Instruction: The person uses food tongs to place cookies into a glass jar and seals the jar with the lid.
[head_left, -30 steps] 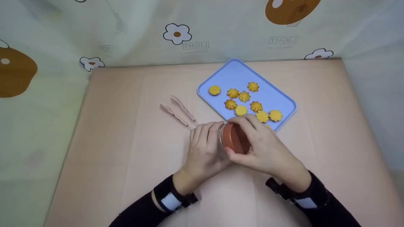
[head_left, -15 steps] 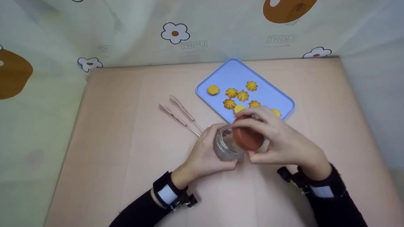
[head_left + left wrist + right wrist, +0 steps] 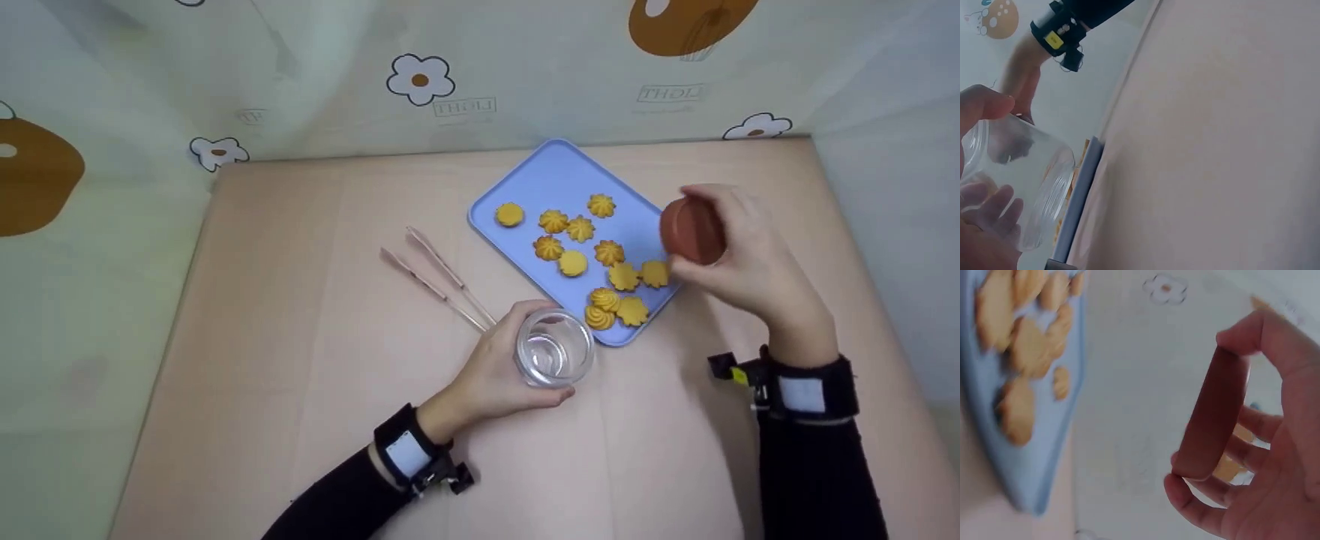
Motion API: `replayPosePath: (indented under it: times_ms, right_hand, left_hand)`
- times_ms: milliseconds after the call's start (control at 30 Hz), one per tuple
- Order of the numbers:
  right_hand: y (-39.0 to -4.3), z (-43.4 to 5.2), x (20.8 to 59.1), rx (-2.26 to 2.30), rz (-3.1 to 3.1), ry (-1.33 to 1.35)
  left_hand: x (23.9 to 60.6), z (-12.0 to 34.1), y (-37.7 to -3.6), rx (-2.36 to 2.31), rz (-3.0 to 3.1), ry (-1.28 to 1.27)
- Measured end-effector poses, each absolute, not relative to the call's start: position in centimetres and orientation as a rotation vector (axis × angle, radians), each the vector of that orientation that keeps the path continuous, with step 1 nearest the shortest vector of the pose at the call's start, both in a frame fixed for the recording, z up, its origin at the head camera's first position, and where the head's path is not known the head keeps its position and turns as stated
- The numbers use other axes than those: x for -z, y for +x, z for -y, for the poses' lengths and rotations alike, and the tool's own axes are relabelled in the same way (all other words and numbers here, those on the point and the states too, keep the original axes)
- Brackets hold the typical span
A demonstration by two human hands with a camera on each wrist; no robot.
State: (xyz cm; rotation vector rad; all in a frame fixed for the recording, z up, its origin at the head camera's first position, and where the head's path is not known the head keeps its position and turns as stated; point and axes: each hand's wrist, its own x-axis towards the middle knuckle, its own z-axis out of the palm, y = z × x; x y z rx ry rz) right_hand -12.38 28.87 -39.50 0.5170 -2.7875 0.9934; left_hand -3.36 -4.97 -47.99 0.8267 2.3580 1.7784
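My left hand (image 3: 499,367) grips an open, empty clear glass jar (image 3: 553,349) that stands on the table near the tray's front corner; in the left wrist view the jar (image 3: 1022,185) shows between thumb and fingers. My right hand (image 3: 739,251) holds the brown round lid (image 3: 691,230) in the air over the right edge of the blue tray (image 3: 559,176). The right wrist view shows the lid (image 3: 1213,416) pinched edge-on between thumb and fingers. Several yellow cookies (image 3: 574,262) lie on the tray.
A pair of thin tongs (image 3: 435,276) lies on the pink table (image 3: 300,360) left of the tray. A patterned cloth wall (image 3: 450,67) closes off the back and sides. The tray's edge (image 3: 1027,472) and blurred cookies (image 3: 1016,343) show in the right wrist view.
The right hand lifted the lid off the jar and carried it right and away, over the tray's edge. The left hand kept hold of the jar, which now stands uncovered.
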Motion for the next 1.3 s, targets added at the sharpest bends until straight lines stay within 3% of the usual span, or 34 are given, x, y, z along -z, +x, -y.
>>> replayPosePath:
  times_ms: [233, 400, 800, 1300]
  right_hand:
    - [-14.9, -34.0, 43.3, -0.949, 2.956, -0.018]
    - [-15.5, -35.9, 45.2, -0.9, 3.003, -0.187]
    - [-15.7, -37.0, 46.4, -0.845, 3.142, -0.093]
    - [-15.3, -36.0, 45.2, -0.839, 3.128, -0.115]
  left_hand:
    - [48.4, 4.7, -3.3, -1.763, -2.299, 0.817]
    - [48.7, 4.6, -3.1, -1.773, -2.243, 0.815]
    - [49.1, 4.6, -3.2, -1.784, -2.211, 0.779]
    - [48.9, 4.5, -3.0, -1.782, -2.17, 0.771]
